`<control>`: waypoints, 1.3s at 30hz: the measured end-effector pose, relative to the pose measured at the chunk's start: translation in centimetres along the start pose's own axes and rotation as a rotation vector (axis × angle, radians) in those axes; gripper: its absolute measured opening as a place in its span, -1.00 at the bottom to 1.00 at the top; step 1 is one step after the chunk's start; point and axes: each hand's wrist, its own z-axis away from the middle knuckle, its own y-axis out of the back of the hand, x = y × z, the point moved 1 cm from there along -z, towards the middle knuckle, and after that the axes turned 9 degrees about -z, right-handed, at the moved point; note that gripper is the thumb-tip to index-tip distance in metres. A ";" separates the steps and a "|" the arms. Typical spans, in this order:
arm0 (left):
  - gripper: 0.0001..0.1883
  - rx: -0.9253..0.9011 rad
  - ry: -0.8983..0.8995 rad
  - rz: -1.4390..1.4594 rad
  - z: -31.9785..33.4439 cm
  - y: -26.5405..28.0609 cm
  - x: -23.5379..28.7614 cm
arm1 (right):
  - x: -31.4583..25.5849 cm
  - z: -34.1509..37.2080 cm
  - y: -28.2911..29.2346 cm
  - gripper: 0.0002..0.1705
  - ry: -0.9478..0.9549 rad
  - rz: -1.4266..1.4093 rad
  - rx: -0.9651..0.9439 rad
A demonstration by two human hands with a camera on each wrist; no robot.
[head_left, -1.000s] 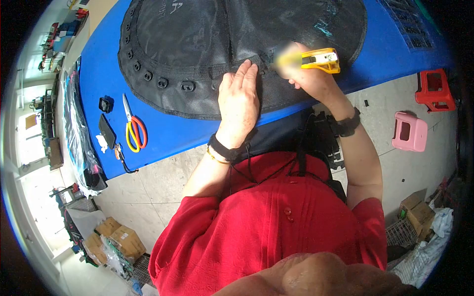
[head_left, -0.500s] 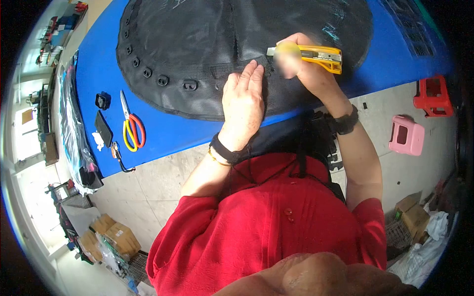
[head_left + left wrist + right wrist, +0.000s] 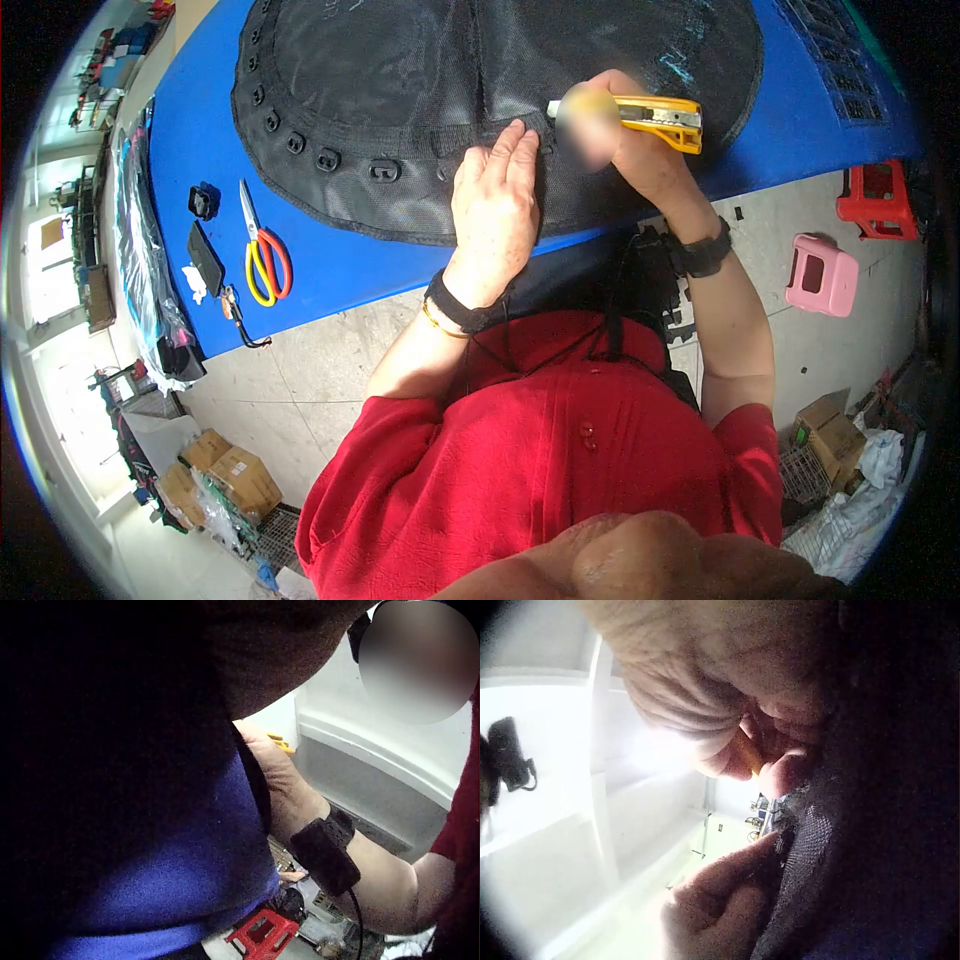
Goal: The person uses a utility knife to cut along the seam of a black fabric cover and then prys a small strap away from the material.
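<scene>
A large dark mesh piece with a rounded edge lies on the blue table, a row of black oval fittings along its rim. My left hand rests on it, fingers straight and together, fingertips on a woven strip. Just to the right, my right hand grips a yellow utility knife; its blade points left, close to the left fingertips. A blurred patch covers the right fingers. In the right wrist view, a sliver of the yellow knife shows between curled fingers, above the left hand.
Scissors with red and yellow handles lie on the table's left, near a flat black object and a small black item. Plastic-wrapped material lines the left edge. Red and pink stools stand on the floor at right.
The right hand has lifted a little and turned the knife so its blade tip shows, then shifted slightly right. The left hand stays on the mesh, and the head view has shifted a little.
</scene>
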 end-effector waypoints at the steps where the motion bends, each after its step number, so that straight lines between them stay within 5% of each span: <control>1: -0.57 0.000 0.001 0.002 0.0 0.0 0.0 | 0.2 0.0 0.0 -0.85 0.000 -0.012 -0.001; 39: -0.57 -0.014 -0.003 -0.031 -0.1 0.2 0.2 | 0.4 1.9 1.4 -0.86 0.006 0.179 -0.127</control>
